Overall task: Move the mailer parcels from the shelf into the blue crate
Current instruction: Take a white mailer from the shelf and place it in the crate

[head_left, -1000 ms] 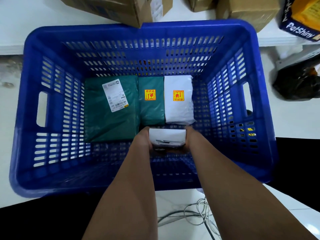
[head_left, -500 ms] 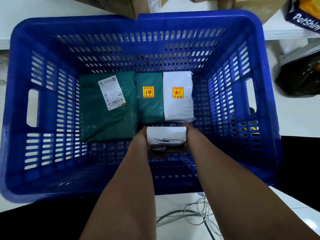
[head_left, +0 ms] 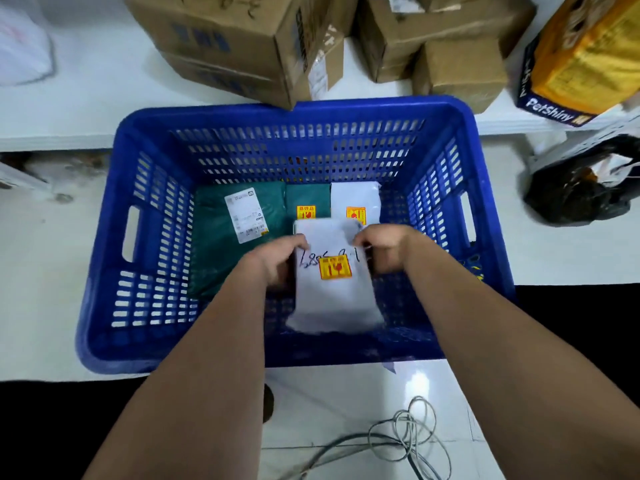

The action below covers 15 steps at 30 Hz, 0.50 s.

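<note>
got my left hand (head_left: 277, 259) and right hand (head_left: 384, 249) curled round the sides of a white mailer (head_left: 334, 292), gripping it over the blue crate (head_left: 104, 306) beside two green mailers (head_left: 221, 258).

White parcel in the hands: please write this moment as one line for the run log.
hands: left hand and right hand grip white parcel | place: over blue crate | inside: three parcels | phase: placing

Crate's (head_left: 104, 306) near floor bare
</note>
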Each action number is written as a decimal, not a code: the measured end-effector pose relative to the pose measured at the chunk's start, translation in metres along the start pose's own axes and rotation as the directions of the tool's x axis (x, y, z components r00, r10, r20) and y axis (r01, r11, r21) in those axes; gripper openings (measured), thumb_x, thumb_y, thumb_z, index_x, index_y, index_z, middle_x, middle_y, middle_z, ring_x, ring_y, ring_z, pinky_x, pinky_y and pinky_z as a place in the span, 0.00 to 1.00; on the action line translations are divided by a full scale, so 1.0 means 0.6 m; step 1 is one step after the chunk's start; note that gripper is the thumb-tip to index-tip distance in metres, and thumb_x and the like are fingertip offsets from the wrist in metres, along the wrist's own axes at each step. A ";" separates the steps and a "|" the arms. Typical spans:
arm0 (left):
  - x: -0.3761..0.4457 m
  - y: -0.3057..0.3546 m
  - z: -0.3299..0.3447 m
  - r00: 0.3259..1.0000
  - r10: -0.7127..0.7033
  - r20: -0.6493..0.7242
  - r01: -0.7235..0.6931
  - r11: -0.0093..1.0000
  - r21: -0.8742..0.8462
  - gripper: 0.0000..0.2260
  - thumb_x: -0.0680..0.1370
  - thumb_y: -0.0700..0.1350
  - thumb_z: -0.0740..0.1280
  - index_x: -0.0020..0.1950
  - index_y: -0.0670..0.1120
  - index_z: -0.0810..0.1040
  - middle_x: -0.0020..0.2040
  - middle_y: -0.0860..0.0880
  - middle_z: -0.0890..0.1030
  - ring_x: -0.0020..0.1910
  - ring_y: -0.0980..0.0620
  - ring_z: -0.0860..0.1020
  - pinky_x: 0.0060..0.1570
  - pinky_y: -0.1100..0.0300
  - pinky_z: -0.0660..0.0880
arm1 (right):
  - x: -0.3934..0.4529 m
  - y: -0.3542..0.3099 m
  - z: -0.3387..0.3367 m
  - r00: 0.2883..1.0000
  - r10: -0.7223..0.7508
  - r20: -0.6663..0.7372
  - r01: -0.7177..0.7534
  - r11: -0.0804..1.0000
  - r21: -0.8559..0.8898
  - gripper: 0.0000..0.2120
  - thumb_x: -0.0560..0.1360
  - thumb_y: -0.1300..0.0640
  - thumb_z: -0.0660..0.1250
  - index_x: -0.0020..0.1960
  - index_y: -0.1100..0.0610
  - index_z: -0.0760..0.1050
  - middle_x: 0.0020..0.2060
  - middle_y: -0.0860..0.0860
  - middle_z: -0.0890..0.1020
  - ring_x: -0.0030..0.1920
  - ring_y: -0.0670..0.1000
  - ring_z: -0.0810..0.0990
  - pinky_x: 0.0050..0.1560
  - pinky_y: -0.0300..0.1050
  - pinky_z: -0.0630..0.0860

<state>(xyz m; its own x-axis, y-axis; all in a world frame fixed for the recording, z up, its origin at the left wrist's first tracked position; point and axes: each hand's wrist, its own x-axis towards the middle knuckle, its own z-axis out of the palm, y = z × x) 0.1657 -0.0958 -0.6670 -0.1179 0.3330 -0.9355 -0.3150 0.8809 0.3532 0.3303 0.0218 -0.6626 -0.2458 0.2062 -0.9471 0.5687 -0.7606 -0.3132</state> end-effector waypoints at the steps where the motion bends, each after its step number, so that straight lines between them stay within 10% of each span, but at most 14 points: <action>1: 0.001 0.000 -0.002 0.998 0.043 -0.038 -0.045 0.997 -0.063 0.02 0.72 0.40 0.65 0.43 0.42 0.75 0.42 0.42 0.79 0.39 0.46 0.76 0.40 0.59 0.74 | -0.004 -0.005 -0.002 0.998 -0.068 -0.012 0.068 0.996 0.062 0.11 0.74 0.71 0.56 0.41 0.58 0.71 0.38 0.56 0.76 0.37 0.56 0.75 0.41 0.50 0.74; 5: -0.007 -0.024 0.026 0.943 0.292 -0.159 -0.312 0.942 -0.121 0.24 0.64 0.27 0.62 0.56 0.44 0.77 0.54 0.42 0.81 0.52 0.45 0.76 0.44 0.57 0.73 | -0.026 0.006 0.008 0.958 -0.285 -0.019 0.285 0.955 0.084 0.20 0.72 0.73 0.58 0.50 0.50 0.73 0.44 0.58 0.77 0.46 0.55 0.75 0.44 0.57 0.77; 9: 0.003 -0.098 0.045 0.898 0.440 -0.014 -0.424 0.856 -0.296 0.33 0.70 0.35 0.75 0.72 0.46 0.68 0.64 0.46 0.79 0.63 0.47 0.77 0.65 0.47 0.73 | -0.027 0.067 0.024 0.929 -0.351 0.113 0.354 0.935 -0.001 0.24 0.72 0.65 0.71 0.63 0.47 0.73 0.59 0.54 0.81 0.54 0.56 0.76 0.50 0.56 0.76; 15: 0.023 -0.115 0.059 0.926 0.370 -0.078 -0.375 0.872 -0.314 0.34 0.61 0.48 0.82 0.65 0.45 0.75 0.57 0.45 0.83 0.56 0.47 0.82 0.58 0.49 0.78 | -0.009 0.122 0.019 0.933 -0.349 0.089 0.343 0.936 0.076 0.22 0.70 0.55 0.77 0.61 0.53 0.74 0.57 0.52 0.83 0.59 0.54 0.80 0.59 0.59 0.78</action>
<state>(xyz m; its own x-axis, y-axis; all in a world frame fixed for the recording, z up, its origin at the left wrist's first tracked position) 0.2189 -0.1403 -0.7044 -0.2989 0.6084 -0.7352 -0.5261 0.5377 0.6589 0.3643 -0.0417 -0.6797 -0.4977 0.4029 -0.7681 0.3884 -0.6882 -0.6128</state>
